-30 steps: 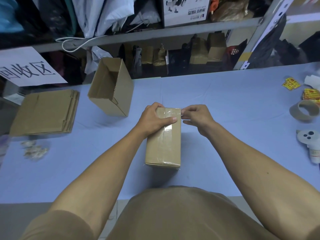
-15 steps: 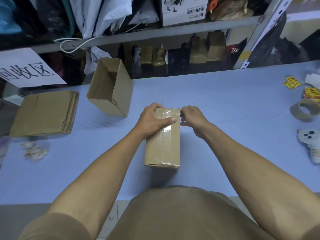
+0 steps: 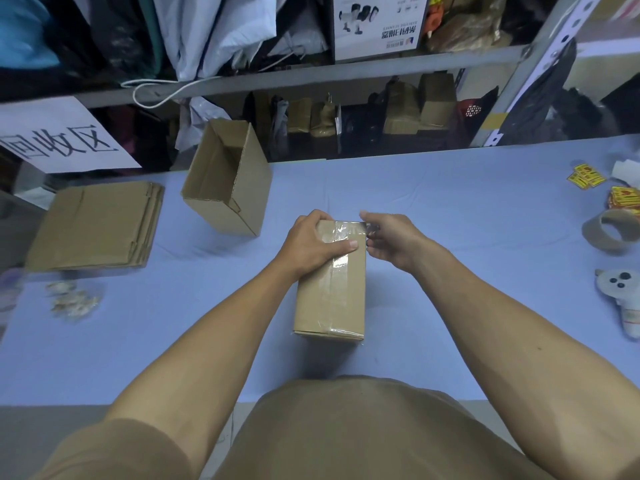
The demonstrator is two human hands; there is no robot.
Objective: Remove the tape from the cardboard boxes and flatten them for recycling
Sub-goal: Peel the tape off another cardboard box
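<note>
A sealed cardboard box (image 3: 330,299) lies on the blue table (image 3: 450,209) right in front of me, with clear tape (image 3: 341,268) running along its top seam. My left hand (image 3: 313,242) presses down on the box's far end, thumb across the tape. My right hand (image 3: 389,239) is at the far right corner, fingertips pinched on the tape's end there. An opened, empty cardboard box (image 3: 227,178) stands tilted to the far left. A stack of flattened boxes (image 3: 95,225) lies at the left.
Crumpled tape scraps (image 3: 74,299) sit at the left near the stack. At the right edge are an empty tape roll core (image 3: 611,232), yellow stickers (image 3: 585,174) and a tape dispenser (image 3: 623,299). Cluttered shelves (image 3: 311,74) rise behind the table.
My right hand has shifted slightly along the box's far right corner, its fingers curling in on the tape end. The left hand and box have stayed in place.
</note>
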